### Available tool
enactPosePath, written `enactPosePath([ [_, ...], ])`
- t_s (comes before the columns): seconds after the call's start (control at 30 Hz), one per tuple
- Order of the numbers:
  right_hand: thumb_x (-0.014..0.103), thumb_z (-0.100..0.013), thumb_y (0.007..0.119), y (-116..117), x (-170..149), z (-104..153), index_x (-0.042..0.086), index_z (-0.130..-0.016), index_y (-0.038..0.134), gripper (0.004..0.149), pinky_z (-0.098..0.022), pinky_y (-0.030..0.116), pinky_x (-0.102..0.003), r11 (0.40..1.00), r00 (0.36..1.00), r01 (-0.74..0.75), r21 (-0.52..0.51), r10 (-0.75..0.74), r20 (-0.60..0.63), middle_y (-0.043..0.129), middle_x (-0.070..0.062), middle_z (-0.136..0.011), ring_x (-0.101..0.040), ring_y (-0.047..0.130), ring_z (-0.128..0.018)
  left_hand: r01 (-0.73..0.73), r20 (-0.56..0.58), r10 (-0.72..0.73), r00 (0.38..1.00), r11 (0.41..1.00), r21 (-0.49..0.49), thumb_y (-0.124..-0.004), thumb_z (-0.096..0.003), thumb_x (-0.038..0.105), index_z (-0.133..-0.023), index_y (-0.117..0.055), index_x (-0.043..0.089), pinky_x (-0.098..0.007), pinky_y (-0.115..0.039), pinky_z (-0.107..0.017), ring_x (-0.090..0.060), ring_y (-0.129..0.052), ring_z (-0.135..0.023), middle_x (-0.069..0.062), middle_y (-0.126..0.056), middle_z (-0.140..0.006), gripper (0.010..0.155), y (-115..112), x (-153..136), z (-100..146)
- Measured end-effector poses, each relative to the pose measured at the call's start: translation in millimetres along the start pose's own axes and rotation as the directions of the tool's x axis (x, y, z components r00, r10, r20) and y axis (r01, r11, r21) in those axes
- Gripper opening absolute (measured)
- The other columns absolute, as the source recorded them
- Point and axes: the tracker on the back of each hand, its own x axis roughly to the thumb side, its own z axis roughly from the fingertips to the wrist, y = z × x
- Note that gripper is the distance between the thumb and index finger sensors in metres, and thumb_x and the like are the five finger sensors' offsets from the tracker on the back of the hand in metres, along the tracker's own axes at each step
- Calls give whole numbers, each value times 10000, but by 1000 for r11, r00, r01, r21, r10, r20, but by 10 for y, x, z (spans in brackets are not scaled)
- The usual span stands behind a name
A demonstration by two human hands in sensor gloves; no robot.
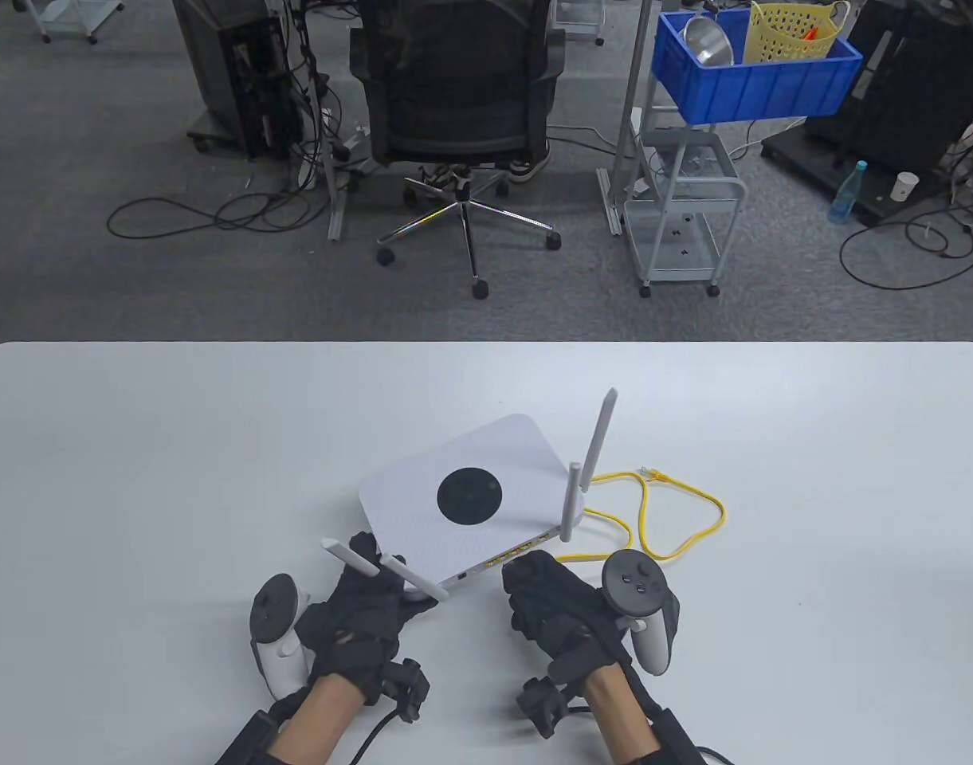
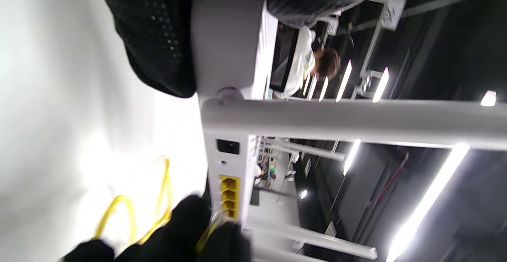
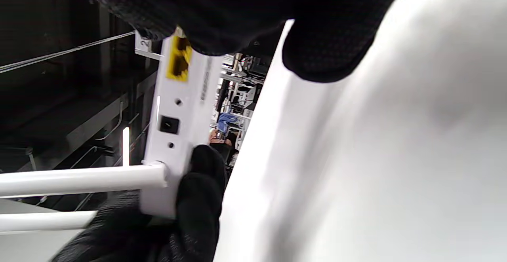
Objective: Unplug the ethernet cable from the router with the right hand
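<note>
The yellow cable (image 1: 681,510) lies in loose loops on the table (image 1: 135,478) to the right of the router (image 1: 470,498), and one end runs into the row of yellow ports (image 2: 229,196) on the router's near edge. The plug itself is hidden behind the fingers, so I cannot tell if it is already out — it looks seated. The right hand (image 1: 570,610) has its fingertips at these ports, closed around the cable's end, as the left wrist view suggests. The left hand (image 1: 358,613) grips the router's near left corner, beside the antenna (image 1: 410,578), and holds the body steady.

In my judgement the step in hand is the grasp on the plug. The next move calls for pressing the small latch and pulling straight back — the left hand should resist, so the router does not slide.
</note>
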Motion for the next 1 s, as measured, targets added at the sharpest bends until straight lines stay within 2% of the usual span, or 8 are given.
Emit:
enactPosePath([
  [0.23,448,-584,675,-39,6,11,30,-893,718,521,-521,855,-414,1000,1000,14,-17,-14,-4,877,-14,-551,-14,873,-279,37,11,-40,999,981,190,-714,-609,291,-1059,-98,28,-421,-904,-633,-377,-893,-930,-301,-444,-1112,806,606,100,-53],
  [0.43,444,-585,659,-58,-20,6,24,-903,711,529,-546,831,-449,1000,1000,-20,-14,20,-20,881,-32,-577,-37,888,-300,44,-38,-35,999,955,294,-694,-632,308,-1062,-45,77,-414,-868,-699,-355,-837,-999,-255,-387,-1149,812,983,123,-48],
  [0.6,443,-584,653,-46,-18,10,24,-909,709,534,-557,820,-466,999,999,-34,-8,34,-19,884,-41,-590,-48,896,-311,42,-73,-18,997,939,342,-688,-641,316,-1061,-19,96,-411,-851,-725,-350,-809,-1027,-240,-341,-1166,820,1110,96,-27],
  [1.0,445,-583,645,-7,-9,6,20,-912,709,541,-566,811,-482,997,997,-82,13,82,-4,887,-49,-600,-60,904,-320,113,-115,-77,990,930,351,-680,-646,313,-1056,-5,93,-422,-832,-731,-369,-781,-1038,-253,-317,-1165,819,1051,69,-38],
])
